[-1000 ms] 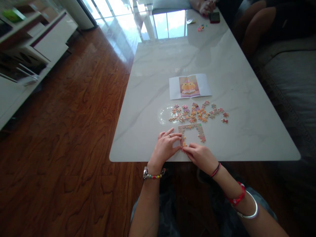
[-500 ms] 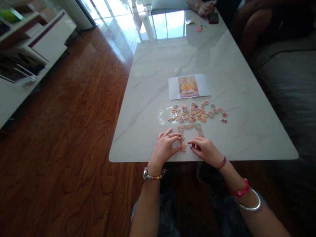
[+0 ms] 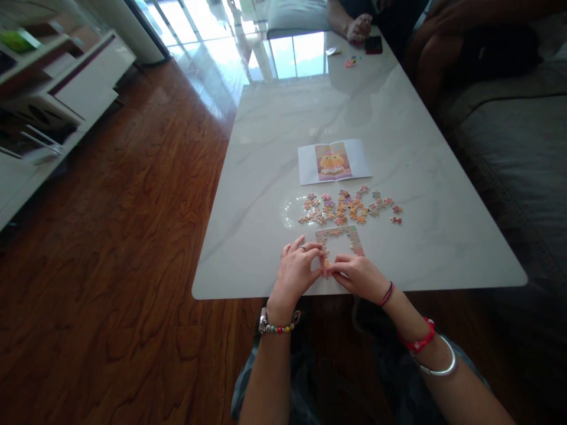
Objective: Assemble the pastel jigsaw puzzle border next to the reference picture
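My left hand [image 3: 297,270] and my right hand [image 3: 357,274] rest at the near edge of the white marble table [image 3: 266,195], fingertips meeting on the lower left end of a partly joined puzzle frame [image 3: 340,236]. Both hands have their fingers pinched on the frame's left strip. Behind the frame lies a spread of several loose puzzle pieces [image 3: 349,207]. A printed reference picture [image 3: 333,160] on white paper lies farther back.
A clear plastic bag [image 3: 293,208] lies left of the loose pieces. At the far end another person's hand [image 3: 358,26] rests by a dark phone [image 3: 373,44] and small coloured bits [image 3: 350,61]. A grey sofa [image 3: 518,141] runs along the right; white shelves [image 3: 53,88] stand at the left.
My right hand moved out to the right, then came back to meet the left hand at the frame's left strip. The view has tilted slightly.
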{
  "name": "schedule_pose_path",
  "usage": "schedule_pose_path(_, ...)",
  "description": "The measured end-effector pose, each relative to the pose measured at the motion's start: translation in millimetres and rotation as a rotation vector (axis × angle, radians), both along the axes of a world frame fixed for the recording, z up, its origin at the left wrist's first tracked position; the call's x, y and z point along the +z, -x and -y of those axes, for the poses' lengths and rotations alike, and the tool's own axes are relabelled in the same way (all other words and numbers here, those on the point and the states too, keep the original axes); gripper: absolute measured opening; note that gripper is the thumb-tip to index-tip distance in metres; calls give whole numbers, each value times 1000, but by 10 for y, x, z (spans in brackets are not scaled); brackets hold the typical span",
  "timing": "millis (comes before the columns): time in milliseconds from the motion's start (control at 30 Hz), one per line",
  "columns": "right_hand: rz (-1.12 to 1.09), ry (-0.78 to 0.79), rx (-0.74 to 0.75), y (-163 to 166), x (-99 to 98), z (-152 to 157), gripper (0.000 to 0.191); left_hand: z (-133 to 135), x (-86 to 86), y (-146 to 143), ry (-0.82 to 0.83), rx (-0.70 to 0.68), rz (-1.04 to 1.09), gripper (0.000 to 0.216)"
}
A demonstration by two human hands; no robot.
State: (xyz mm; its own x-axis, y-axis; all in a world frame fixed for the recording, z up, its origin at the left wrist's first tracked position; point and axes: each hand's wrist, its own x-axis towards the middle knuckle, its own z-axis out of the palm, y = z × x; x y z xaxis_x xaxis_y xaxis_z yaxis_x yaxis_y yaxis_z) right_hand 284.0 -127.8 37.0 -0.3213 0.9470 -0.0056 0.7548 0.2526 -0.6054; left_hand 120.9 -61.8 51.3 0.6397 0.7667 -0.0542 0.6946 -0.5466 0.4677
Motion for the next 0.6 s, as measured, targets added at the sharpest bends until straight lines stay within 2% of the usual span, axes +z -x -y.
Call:
schedule_pose_path(167, 54, -25, 17, 7, -4, 21, 21, 2, -14, -1, -7, -14, -8, 17)
schedule_pose_path(300, -49, -59, -81, -47, 24, 4, 19, -32, -52, 42, 1, -37, 28, 19)
schedule_pose_path(500, -113, -202, -500, -456, 70, -105, 19, -148, -50, 150, -44, -93, 228, 23)
schedule_pose_path(600, -145, -323, -789, -764, 58, -171, 21, -230, -31, 147, -152, 5, 351, 27)
